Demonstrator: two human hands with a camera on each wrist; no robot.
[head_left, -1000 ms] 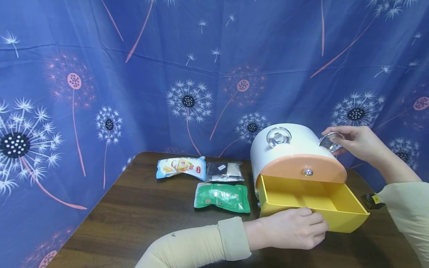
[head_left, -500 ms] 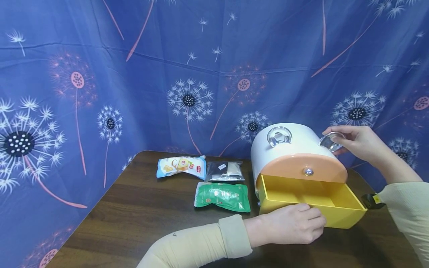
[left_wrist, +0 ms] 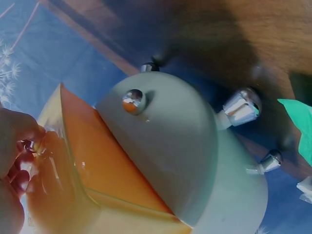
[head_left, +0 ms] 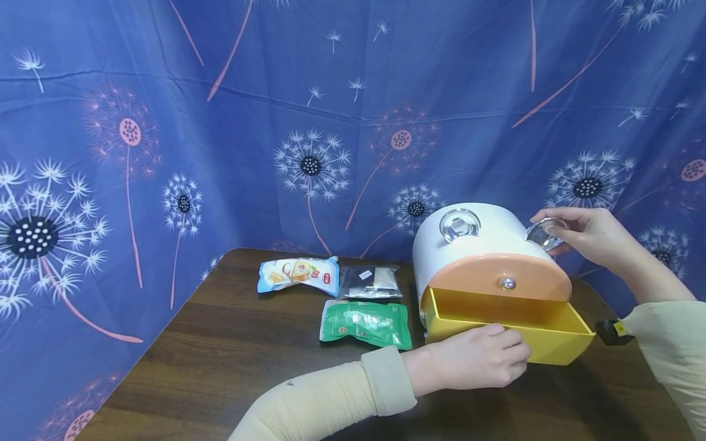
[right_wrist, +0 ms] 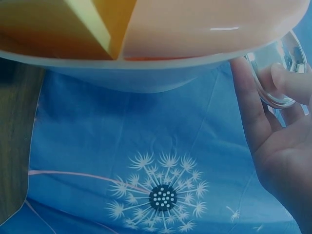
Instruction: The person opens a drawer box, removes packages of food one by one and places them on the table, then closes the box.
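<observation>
A white rounded box (head_left: pixel 499 229) with a peach front (head_left: pixel 469 278) stands at the right of the table in the head view. From its lower half a yellow drawer (head_left: pixel 557 343) sticks out, partly pulled open. My left hand (head_left: pixel 477 358) is at the drawer's front; the left wrist view shows its curled fingers (left_wrist: pixel 24 129) pinching a small shiny knob (left_wrist: pixel 32 146) there. My right hand (head_left: pixel 598 236) holds a round chrome piece (head_left: pixel 539 234) on the box's right side, thumb on its face and fingers behind. A second chrome round piece (head_left: pixel 459 225) is on the upper left.
Left of the box lie a green packet (head_left: pixel 365 324), a clear-and-dark plastic packet (head_left: pixel 369 283) and a white-and-blue snack packet (head_left: pixel 298 274). A black-and-yellow item (head_left: pixel 612 331) sits by the right sleeve. A blue dandelion-print cloth (head_left: pixel 248 153) hangs behind the wooden table (head_left: pixel 220 343).
The yellow drawer has slid partway inward, toward the box, and my left hand has moved with it. My right hand has kept its hold on the chrome piece.
</observation>
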